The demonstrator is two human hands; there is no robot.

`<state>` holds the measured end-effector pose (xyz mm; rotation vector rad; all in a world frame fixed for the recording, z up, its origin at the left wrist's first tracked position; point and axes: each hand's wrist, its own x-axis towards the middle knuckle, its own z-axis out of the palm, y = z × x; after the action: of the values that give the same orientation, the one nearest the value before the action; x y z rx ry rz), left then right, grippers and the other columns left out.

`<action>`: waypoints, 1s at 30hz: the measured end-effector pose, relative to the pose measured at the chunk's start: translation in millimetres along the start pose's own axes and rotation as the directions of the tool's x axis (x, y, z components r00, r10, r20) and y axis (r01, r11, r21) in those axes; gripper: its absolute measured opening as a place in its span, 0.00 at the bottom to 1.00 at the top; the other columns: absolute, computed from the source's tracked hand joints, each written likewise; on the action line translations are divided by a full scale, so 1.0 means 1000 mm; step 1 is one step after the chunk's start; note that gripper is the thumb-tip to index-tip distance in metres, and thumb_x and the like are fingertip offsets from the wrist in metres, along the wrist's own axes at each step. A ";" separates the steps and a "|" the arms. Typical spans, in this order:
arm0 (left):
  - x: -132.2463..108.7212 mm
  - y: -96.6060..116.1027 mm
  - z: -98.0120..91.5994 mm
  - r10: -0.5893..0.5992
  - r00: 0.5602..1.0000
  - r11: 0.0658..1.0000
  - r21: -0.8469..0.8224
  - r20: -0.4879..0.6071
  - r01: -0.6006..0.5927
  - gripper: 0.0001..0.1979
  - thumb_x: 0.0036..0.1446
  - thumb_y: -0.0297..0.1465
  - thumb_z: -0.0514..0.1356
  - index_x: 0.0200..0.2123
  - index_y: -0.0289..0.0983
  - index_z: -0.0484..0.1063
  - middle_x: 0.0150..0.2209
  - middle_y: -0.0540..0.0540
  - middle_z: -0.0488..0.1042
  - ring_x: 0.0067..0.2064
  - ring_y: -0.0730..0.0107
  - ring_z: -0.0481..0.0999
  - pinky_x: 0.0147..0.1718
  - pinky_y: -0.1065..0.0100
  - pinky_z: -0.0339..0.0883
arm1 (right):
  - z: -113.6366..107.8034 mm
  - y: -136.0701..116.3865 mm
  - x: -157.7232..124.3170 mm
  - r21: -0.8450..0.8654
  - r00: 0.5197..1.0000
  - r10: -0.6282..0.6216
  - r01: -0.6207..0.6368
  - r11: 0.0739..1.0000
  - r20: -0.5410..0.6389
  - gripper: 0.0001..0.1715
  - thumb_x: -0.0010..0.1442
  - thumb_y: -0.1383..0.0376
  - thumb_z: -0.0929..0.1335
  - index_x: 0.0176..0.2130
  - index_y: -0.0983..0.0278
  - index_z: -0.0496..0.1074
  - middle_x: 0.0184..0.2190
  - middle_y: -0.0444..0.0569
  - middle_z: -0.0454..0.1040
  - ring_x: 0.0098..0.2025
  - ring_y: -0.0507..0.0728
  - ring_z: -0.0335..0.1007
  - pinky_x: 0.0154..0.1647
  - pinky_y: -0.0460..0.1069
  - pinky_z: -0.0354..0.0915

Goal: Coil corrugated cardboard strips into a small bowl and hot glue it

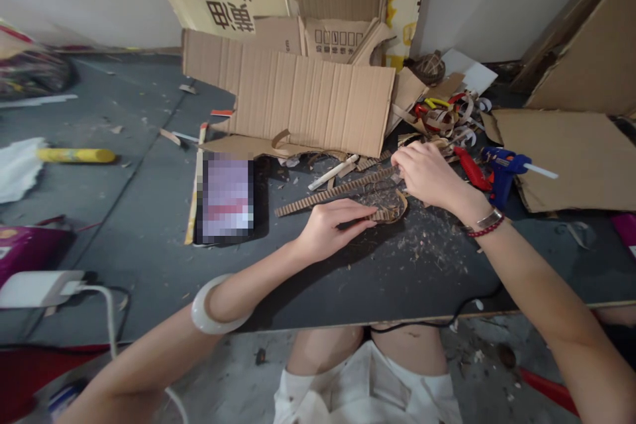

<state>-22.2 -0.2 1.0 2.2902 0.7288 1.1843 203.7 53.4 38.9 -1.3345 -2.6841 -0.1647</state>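
A long corrugated cardboard strip (334, 193) runs across the dark tabletop (427, 285). Its far end reaches my right hand (426, 175), whose fingertips pinch it. My left hand (332, 230) lies over a round, coiled cardboard piece (386, 207), with its fingers gripping the strip's edge there. Part of that piece is hidden under my fingers. Just beyond the strip lies a white glue stick (332, 172). To the right of my right hand sits a blue and red hot glue gun (501, 172).
A large corrugated cardboard sheet (311, 103) stands behind the work area, and another (561, 159) lies at right. Curled cardboard scraps (444, 112) are heaped near the glue gun. A pixelated phone (226, 195) lies left; crumbs cover the tabletop. A charger (37, 289) trails a white cable.
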 end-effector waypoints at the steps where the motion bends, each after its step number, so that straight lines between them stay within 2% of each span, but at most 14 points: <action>1: 0.000 0.000 0.000 0.001 1.000 1.000 0.000 -0.001 -0.001 0.09 0.56 0.27 0.63 0.41 0.34 0.78 0.35 0.42 0.81 0.36 0.70 0.80 0.38 0.70 0.76 | -0.002 0.003 0.002 0.004 1.000 0.008 -0.008 1.000 -0.007 0.12 0.58 0.74 0.61 0.40 0.66 0.69 0.39 0.55 0.74 0.45 0.64 0.63 0.44 0.59 0.56; 4: 0.000 0.001 0.000 0.003 1.000 1.000 -0.012 0.001 -0.003 0.08 0.56 0.26 0.63 0.41 0.33 0.78 0.36 0.42 0.81 0.37 0.69 0.80 0.40 0.69 0.75 | -0.002 0.016 0.009 -0.029 0.998 0.029 -0.030 0.999 -0.058 0.12 0.57 0.74 0.61 0.38 0.65 0.70 0.36 0.55 0.74 0.46 0.65 0.62 0.48 0.62 0.55; 7: -0.001 0.001 0.000 0.004 1.000 1.000 -0.018 0.004 -0.004 0.09 0.56 0.26 0.62 0.41 0.33 0.77 0.36 0.42 0.81 0.37 0.69 0.80 0.40 0.70 0.75 | 0.000 0.027 0.015 -0.089 0.989 0.066 -0.078 0.993 -0.132 0.13 0.58 0.74 0.61 0.39 0.66 0.72 0.38 0.57 0.73 0.48 0.67 0.60 0.53 0.66 0.53; 10: -0.001 0.000 0.000 0.012 1.000 1.000 -0.009 0.003 -0.012 0.09 0.56 0.26 0.63 0.41 0.33 0.77 0.35 0.42 0.81 0.37 0.69 0.80 0.40 0.69 0.75 | 0.001 0.020 0.017 -0.036 0.987 0.096 -0.101 0.994 -0.128 0.15 0.60 0.73 0.60 0.43 0.68 0.73 0.42 0.59 0.72 0.50 0.67 0.59 0.51 0.65 0.55; 11: -0.001 0.000 0.001 0.015 1.000 1.000 -0.008 0.002 -0.015 0.09 0.56 0.26 0.63 0.41 0.33 0.77 0.35 0.42 0.81 0.37 0.69 0.80 0.40 0.69 0.75 | 0.001 0.014 0.017 0.010 0.992 0.065 -0.064 0.998 -0.110 0.15 0.61 0.72 0.60 0.43 0.67 0.73 0.42 0.58 0.72 0.49 0.66 0.60 0.50 0.63 0.57; 14: -0.002 0.000 0.001 0.017 1.000 1.000 -0.003 0.003 -0.017 0.09 0.56 0.26 0.63 0.41 0.32 0.77 0.35 0.42 0.81 0.37 0.69 0.80 0.41 0.68 0.75 | 0.007 -0.011 0.016 0.200 0.991 -0.137 0.137 0.970 -0.014 0.14 0.63 0.69 0.62 0.44 0.63 0.74 0.43 0.51 0.73 0.48 0.60 0.62 0.50 0.57 0.61; 17: -0.002 0.000 0.001 0.016 1.000 1.000 0.012 0.000 -0.016 0.08 0.57 0.26 0.62 0.41 0.33 0.77 0.36 0.41 0.81 0.38 0.69 0.80 0.42 0.68 0.75 | 0.018 -0.030 0.016 0.247 0.971 -0.238 0.226 0.942 0.019 0.12 0.62 0.69 0.64 0.44 0.62 0.75 0.44 0.51 0.73 0.49 0.59 0.62 0.48 0.55 0.64; 20: -0.003 0.000 0.002 0.031 0.999 0.999 0.018 -0.008 -0.031 0.08 0.56 0.26 0.62 0.40 0.33 0.77 0.36 0.42 0.81 0.38 0.70 0.80 0.42 0.69 0.75 | 0.028 -0.037 0.020 0.249 0.966 -0.259 0.250 0.936 0.004 0.11 0.63 0.70 0.64 0.41 0.63 0.76 0.42 0.51 0.73 0.47 0.58 0.63 0.46 0.53 0.65; 24: -0.003 0.000 0.002 0.040 0.999 0.999 0.010 -0.012 -0.040 0.09 0.57 0.26 0.61 0.41 0.33 0.77 0.36 0.42 0.81 0.38 0.70 0.80 0.41 0.69 0.76 | 0.029 -0.032 0.023 0.278 0.970 -0.237 0.242 0.930 -0.052 0.12 0.64 0.70 0.62 0.41 0.63 0.75 0.42 0.52 0.73 0.48 0.58 0.64 0.48 0.54 0.66; 30: -0.002 0.002 0.002 0.011 0.996 1.000 0.030 -0.091 -0.009 0.08 0.56 0.27 0.62 0.40 0.34 0.78 0.34 0.43 0.81 0.35 0.70 0.80 0.38 0.69 0.76 | 0.009 -0.011 0.014 0.342 0.978 -0.086 0.148 0.928 -0.191 0.14 0.65 0.69 0.60 0.46 0.63 0.71 0.45 0.52 0.73 0.51 0.59 0.65 0.53 0.57 0.64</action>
<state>-20.8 -3.8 -0.3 2.2785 0.7734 1.2980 186.2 59.7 32.2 -1.0032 -2.4937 0.1785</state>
